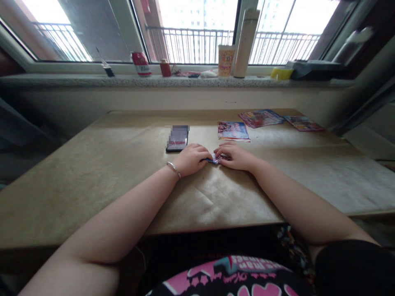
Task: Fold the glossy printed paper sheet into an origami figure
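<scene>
Between my two hands a small folded piece of printed paper (213, 158), blue, white and red, lies on the table (129, 197). My left hand (194, 158), with a silver bangle at its wrist, has its fingers bent and pressed on the paper's left end. On the right end, the thumb and fingers of my right hand (234, 156) are closed on the same paper. Fingers cover much of it. Just beyond my left hand lies a phone (178, 138). Past my right hand sits a stack of square printed sheets (233, 131) in blue and red.
More printed sheets (262, 118) are fanned out at the back right, with another small pile (304, 123) beside them. Along the windowsill (185, 82) stand a red can (141, 64), a red bottle (165, 68), a patterned cup (226, 61), a tall cylinder (246, 43) and a yellow sponge-like block (282, 73).
</scene>
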Demonstrator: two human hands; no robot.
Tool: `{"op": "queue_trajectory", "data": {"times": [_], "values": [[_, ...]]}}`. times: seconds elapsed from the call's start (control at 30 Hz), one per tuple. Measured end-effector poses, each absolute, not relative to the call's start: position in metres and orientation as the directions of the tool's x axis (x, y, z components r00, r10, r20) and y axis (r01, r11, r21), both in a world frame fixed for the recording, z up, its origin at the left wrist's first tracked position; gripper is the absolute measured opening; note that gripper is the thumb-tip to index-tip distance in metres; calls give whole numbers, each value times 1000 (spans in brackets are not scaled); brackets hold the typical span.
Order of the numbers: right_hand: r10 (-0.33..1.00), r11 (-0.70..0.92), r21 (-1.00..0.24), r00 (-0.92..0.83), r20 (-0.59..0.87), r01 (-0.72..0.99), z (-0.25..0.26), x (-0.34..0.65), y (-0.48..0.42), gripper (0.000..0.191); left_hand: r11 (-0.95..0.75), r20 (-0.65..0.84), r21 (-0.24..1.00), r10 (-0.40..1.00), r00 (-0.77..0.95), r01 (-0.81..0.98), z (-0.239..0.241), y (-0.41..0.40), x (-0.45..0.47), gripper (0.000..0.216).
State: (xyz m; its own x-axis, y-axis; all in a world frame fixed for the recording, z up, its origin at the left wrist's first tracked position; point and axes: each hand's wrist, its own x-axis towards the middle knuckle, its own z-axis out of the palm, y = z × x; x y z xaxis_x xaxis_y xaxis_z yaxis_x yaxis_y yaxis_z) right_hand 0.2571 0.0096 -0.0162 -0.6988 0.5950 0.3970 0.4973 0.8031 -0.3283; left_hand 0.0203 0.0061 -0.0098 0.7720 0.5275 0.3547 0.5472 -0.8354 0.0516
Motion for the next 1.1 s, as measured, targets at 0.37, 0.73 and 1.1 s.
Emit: {"op": "queue_trajectory", "data": {"times": [0.37, 0.73, 1.1], "values": [[630, 773, -215, -680, 376, 597, -16, 253, 8, 21, -898, 348, -92, 376, 859, 431, -3, -1, 24, 24], [731, 675, -285, -565, 382, 680, -15, 258, 11, 6, -821, 332, -88, 510, 793, 564, -2, -3, 24, 25], [762, 647, -379, -541, 355, 662, -23, 246, 11, 7, -696, 325, -31, 672, 665, 718, -6, -3, 36, 24]]}}
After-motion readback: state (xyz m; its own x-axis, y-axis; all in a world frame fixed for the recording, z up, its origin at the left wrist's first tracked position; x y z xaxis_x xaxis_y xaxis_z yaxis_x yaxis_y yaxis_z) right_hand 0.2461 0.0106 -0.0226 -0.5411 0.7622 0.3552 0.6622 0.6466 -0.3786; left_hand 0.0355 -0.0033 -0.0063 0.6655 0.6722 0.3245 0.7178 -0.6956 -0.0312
